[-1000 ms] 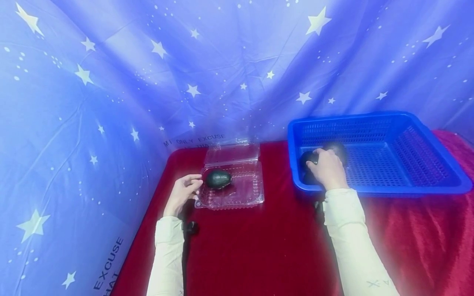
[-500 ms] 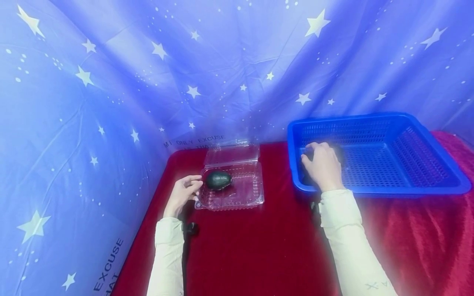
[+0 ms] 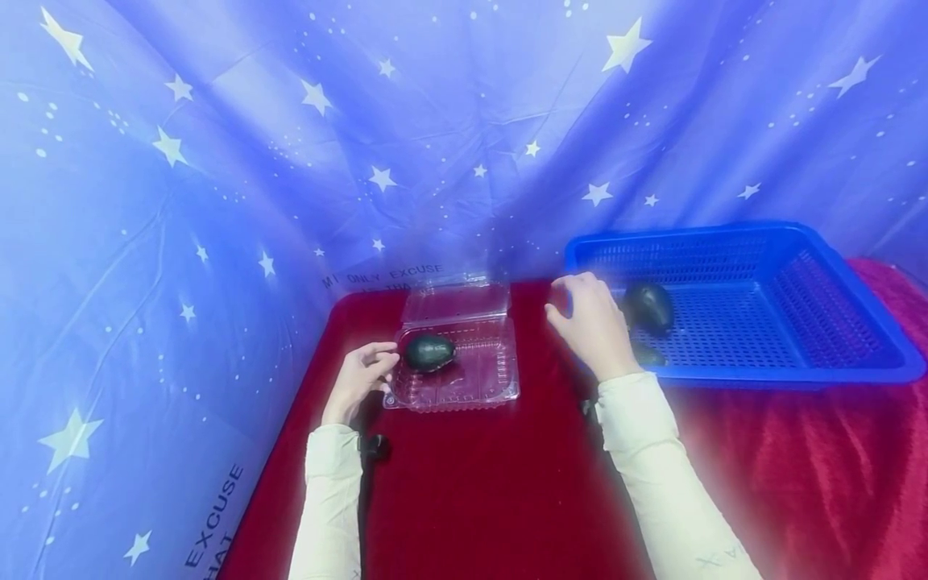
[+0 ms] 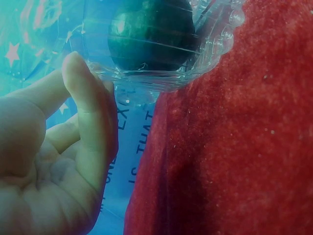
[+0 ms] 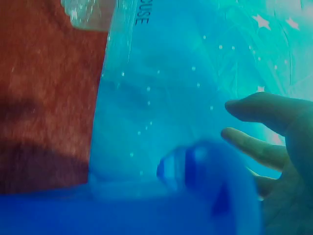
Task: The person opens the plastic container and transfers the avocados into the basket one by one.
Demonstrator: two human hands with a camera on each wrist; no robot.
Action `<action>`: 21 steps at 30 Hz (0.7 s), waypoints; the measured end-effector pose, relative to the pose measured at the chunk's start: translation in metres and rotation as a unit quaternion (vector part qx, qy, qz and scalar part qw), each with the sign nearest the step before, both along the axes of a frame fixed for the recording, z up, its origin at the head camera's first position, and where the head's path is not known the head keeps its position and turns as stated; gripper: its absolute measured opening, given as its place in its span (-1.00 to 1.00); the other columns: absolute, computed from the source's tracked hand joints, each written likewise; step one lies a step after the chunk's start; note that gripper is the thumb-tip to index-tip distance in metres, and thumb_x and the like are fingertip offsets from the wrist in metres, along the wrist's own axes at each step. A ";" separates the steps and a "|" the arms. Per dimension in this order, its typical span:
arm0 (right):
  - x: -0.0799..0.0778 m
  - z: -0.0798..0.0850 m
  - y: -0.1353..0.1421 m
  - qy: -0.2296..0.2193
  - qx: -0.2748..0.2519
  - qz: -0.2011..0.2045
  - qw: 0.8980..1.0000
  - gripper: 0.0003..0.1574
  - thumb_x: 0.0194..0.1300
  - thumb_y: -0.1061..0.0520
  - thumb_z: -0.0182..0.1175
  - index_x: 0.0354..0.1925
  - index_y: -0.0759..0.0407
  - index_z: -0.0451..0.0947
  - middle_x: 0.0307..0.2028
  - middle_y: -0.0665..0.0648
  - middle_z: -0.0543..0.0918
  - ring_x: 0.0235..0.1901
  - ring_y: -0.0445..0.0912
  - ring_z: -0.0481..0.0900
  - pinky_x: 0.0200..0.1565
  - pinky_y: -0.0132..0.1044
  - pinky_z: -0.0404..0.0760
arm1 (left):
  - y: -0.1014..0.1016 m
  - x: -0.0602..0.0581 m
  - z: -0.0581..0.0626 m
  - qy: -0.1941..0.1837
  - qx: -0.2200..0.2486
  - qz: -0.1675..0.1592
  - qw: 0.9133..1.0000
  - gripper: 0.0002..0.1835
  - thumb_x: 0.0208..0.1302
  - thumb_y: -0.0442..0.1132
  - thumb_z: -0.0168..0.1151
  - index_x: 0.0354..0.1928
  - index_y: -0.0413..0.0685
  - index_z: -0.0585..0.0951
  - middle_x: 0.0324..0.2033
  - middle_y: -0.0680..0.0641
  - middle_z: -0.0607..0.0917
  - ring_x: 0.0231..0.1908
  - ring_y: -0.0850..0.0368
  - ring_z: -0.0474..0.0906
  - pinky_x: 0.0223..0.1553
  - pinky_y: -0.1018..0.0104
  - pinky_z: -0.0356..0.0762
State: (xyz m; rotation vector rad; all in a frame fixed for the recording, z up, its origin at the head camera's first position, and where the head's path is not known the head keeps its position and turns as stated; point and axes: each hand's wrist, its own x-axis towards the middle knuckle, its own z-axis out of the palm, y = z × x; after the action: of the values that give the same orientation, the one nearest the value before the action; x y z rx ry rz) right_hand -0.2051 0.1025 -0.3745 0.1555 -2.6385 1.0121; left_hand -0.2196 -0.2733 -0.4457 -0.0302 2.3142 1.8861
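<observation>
A dark green avocado (image 3: 430, 353) lies at the left side of an open clear plastic clamshell box (image 3: 482, 387). My left hand (image 3: 360, 379) holds the box's left edge between thumb and fingers; the left wrist view shows the box wall (image 4: 151, 81) beside the fingertips. My right hand (image 3: 590, 322) is over the left rim of a blue plastic basket (image 3: 768, 374). Its fingers are loosely bent and apart, with nothing between them in the right wrist view. Inside the basket lies another avocado (image 3: 650, 308), with a greenish thing (image 3: 648, 354) partly hidden by the hand.
Red velvety cloth (image 3: 471, 483) covers the table. A blue curtain with stars (image 3: 449, 201) hangs behind and to the left. The clamshell's raised lid (image 3: 457, 300) leans at the back of the box, close to the curtain.
My right hand has moved left from inside the basket to over its left rim, uncovering the avocado there. The left hand and the clamshell box stay where they were.
</observation>
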 end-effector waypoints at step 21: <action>-0.008 -0.010 -0.061 -0.031 0.017 0.130 0.991 -0.34 0.26 0.04 0.37 0.25 0.22 0.47 0.14 0.24 0.52 0.18 0.13 0.44 0.25 0.05 0.50 | -0.001 -0.003 -0.002 0.011 0.003 0.003 1.000 -0.56 0.35 -0.31 0.27 0.21 -0.35 0.50 -0.29 -0.10 0.62 -0.56 0.24 0.48 -0.59 0.45 0.59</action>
State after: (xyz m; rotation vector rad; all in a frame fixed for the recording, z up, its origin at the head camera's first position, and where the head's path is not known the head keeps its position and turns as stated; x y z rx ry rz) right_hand -0.2131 0.0415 -0.3842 0.4939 -2.7432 1.0672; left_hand -0.2222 -0.2740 -0.4477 -0.0170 2.3248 1.9054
